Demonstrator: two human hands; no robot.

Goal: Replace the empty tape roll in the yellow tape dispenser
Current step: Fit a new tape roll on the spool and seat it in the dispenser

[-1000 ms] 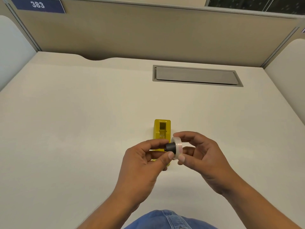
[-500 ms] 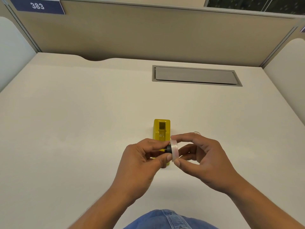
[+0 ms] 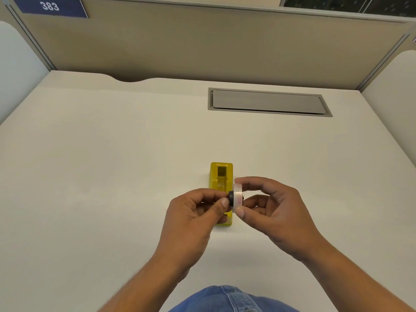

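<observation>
The yellow tape dispenser (image 3: 221, 174) lies on the desk's middle, its near half hidden behind my hands. Just above it I hold a clear tape roll (image 3: 238, 196) on edge, pinched between thumb and forefinger of my right hand (image 3: 276, 212). A black spindle hub (image 3: 231, 196) sticks out of the roll's left side, and the fingertips of my left hand (image 3: 193, 217) grip it. Only a short stub of the hub shows; the rest sits inside the roll.
A grey cable-hatch cover (image 3: 267, 102) is set into the desk at the back right. Beige partition walls (image 3: 202, 46) close the desk at the back and sides. My blue jeans (image 3: 229, 300) show at the bottom edge.
The black hub has gone deeper into the tape roll as my hands came together. The roll has turned edge-on toward me.
</observation>
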